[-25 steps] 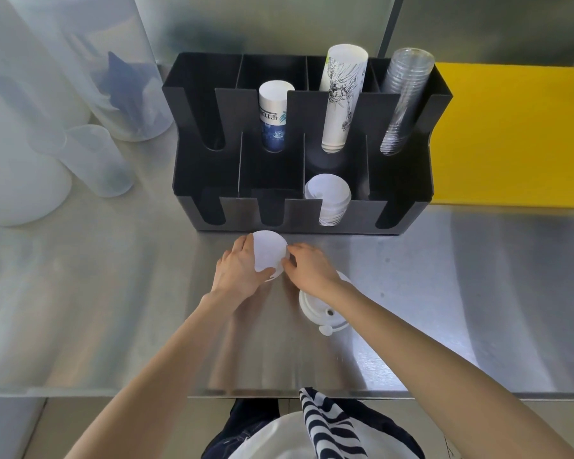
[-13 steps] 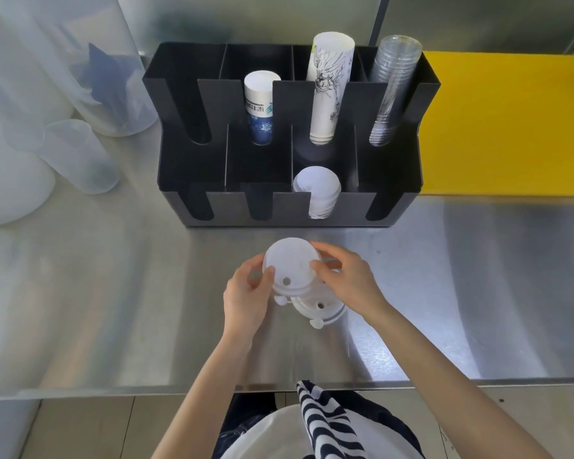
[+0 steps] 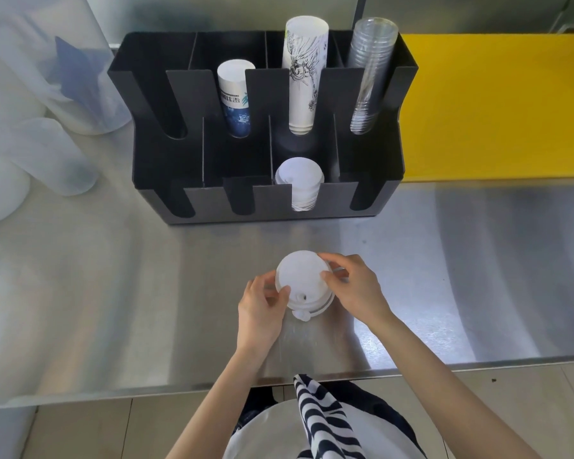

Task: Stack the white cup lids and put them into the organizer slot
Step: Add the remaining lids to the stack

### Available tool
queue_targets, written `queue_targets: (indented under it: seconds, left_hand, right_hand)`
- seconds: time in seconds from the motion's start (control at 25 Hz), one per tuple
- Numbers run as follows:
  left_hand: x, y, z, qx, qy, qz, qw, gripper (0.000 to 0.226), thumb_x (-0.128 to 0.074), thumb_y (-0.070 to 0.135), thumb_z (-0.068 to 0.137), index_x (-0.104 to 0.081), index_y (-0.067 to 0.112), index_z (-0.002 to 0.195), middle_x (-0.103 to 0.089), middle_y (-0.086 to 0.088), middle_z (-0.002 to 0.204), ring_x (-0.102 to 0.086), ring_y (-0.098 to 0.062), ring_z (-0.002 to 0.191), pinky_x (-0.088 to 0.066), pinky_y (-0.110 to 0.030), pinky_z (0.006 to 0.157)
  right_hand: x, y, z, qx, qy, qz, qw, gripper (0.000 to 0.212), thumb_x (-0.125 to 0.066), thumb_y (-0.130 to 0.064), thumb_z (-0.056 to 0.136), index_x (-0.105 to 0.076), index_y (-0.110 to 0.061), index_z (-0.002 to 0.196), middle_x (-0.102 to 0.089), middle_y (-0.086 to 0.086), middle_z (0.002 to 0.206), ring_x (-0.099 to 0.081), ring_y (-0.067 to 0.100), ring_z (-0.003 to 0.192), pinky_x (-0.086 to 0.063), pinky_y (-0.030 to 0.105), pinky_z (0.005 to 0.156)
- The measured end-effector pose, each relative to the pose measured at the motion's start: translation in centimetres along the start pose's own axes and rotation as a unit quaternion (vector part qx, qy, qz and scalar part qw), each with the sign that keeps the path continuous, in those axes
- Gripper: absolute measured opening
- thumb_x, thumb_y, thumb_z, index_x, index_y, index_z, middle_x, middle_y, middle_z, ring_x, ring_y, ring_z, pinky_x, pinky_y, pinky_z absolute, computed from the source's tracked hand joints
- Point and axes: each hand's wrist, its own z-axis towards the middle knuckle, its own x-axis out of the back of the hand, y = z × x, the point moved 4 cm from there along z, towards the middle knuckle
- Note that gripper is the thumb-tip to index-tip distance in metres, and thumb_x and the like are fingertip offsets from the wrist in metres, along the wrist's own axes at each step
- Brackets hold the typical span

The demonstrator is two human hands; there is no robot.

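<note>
I have the stack of white lids (image 3: 304, 286) pinched between both hands, just above the steel counter (image 3: 113, 293) and not far from its near edge, roughly midway along what I can see of it. My left hand (image 3: 260, 301) is clamped on the left rim, thumb on top; my right hand (image 3: 353, 289) closes on the right rim with fingertips curled over the far side. The top lid lies flat, face up, with a second rim showing just beneath it at the near right, so the lids look nested or nearly so. How many are under there I cannot tell.

The black organizer (image 3: 153, 180) stands straight ahead of my grip, toward the counter's far edge, well apart from my hands. Its front row has four notched slots, and the third from the left already holds lids (image 3: 299, 182) stacked on edge, faces toward me. That slot sits almost directly beyond the stack I hold, slightly nearer my right hand. My stack's axis points up, while the stored lids run front to back, so I judge I must tip mine forward before sliding it in.
</note>
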Motion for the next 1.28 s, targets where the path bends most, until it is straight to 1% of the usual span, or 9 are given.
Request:
queue_targets:
  seconds: [0.08,0.2,0.44,0.6,0.88,1.0,1.08,1.16,1.28]
  left_hand:
    - [-0.2,-0.3,-0.2,0.005,-0.002,-0.001,1.000,0.023,-0.058,0.018,0.083,-0.055,0.015,0.106,-0.058,-0.005,0.112,-0.055,-0.001,0.075,-0.034,0.007,0.057]
    - [-0.4,-0.4,-0.4,0.006,-0.002,-0.004,1.000,0.027,-0.058,0.019,0.083,-0.053,0.014,0.108,-0.057,-0.005,0.114,-0.054,0.000,0.075,-0.034,0.007,0.057]
    - [-0.7,-0.2,-0.5,0.005,-0.008,0.014,1.000,0.035,-0.060,0.021,0.082,-0.050,0.014,0.114,-0.052,-0.008,0.118,-0.056,-0.013,0.083,-0.032,0.008,0.058]
    - [-0.9,-0.2,-0.4,0.012,-0.014,0.011,1.000,0.036,-0.059,0.020,0.082,-0.048,0.012,0.116,-0.052,-0.011,0.121,-0.054,-0.012,0.085,-0.032,0.008,0.061]
    - [-0.9,0.0,0.0,0.019,-0.048,0.033,0.998,0.039,-0.057,0.024,0.084,-0.051,0.014,0.120,-0.053,-0.009,0.122,-0.057,-0.015,0.095,-0.029,-0.002,0.073]
    - [-0.7,0.3,-0.1,0.026,-0.025,-0.016,0.999,0.031,-0.059,0.026,0.082,-0.054,0.018,0.112,-0.053,-0.005,0.120,-0.058,-0.010,0.091,-0.036,-0.007,0.073]
    - [-0.6,0.3,-0.1,0.053,-0.015,-0.086,0.995,0.022,-0.060,0.028,0.081,-0.054,0.025,0.102,-0.055,-0.002,0.117,-0.060,-0.007,0.088,-0.046,-0.024,0.084]
    - [-0.4,0.2,-0.1,0.079,-0.016,-0.156,0.984,0.014,-0.061,0.025,0.080,-0.053,0.030,0.091,-0.060,0.002,0.109,-0.061,-0.008,0.092,-0.051,-0.035,0.085]
    - [0.4,0.2,0.0,0.093,-0.009,-0.236,0.967,0.013,-0.061,0.021,0.081,-0.055,0.030,0.088,-0.060,0.012,0.097,-0.061,-0.007,0.092,-0.052,-0.021,0.069]
  right_hand:
    - [-0.1,0.2,0.0,0.000,0.001,0.011,1.000,0.030,-0.055,-0.012,0.084,-0.061,-0.025,0.110,-0.049,-0.001,0.099,-0.053,0.011,0.081,-0.033,-0.010,0.065]
    - [-0.1,0.3,0.0,0.005,0.005,0.016,1.000,0.028,-0.055,-0.011,0.084,-0.062,-0.023,0.108,-0.054,-0.002,0.102,-0.053,0.010,0.085,-0.036,-0.008,0.067]
    - [0.3,0.2,0.0,0.012,0.015,0.024,1.000,0.027,-0.053,-0.007,0.084,-0.064,-0.020,0.106,-0.064,0.003,0.111,-0.053,0.007,0.084,-0.034,-0.010,0.066]
    - [0.1,0.2,0.3,0.009,0.006,0.015,1.000,0.026,-0.052,-0.008,0.085,-0.064,-0.018,0.106,-0.065,0.004,0.113,-0.053,0.008,0.086,-0.032,-0.010,0.066]
    - [-0.2,1.3,0.1,-0.027,0.019,0.020,0.999,0.023,-0.053,-0.020,0.088,-0.062,-0.014,0.108,-0.067,0.007,0.109,-0.052,0.010,0.084,-0.030,-0.011,0.061]
    - [-0.2,1.1,-0.1,-0.022,0.049,0.039,0.998,0.021,-0.051,-0.021,0.089,-0.063,-0.015,0.105,-0.066,0.004,0.106,-0.053,0.009,0.083,-0.031,-0.010,0.061]
    - [0.0,0.8,-0.2,-0.024,0.064,0.063,0.996,0.020,-0.052,-0.022,0.088,-0.063,-0.016,0.104,-0.064,-0.001,0.100,-0.053,0.006,0.080,-0.033,-0.010,0.061]
    - [0.2,0.1,-0.2,-0.018,0.059,0.075,0.995,0.020,-0.052,-0.024,0.088,-0.063,-0.018,0.104,-0.060,-0.006,0.096,-0.053,0.002,0.078,-0.033,-0.009,0.062]
    - [0.2,-0.6,-0.3,-0.035,0.047,0.104,0.993,0.030,-0.052,-0.031,0.088,-0.055,-0.021,0.116,-0.057,-0.010,0.102,-0.052,0.000,0.083,-0.037,-0.007,0.063]
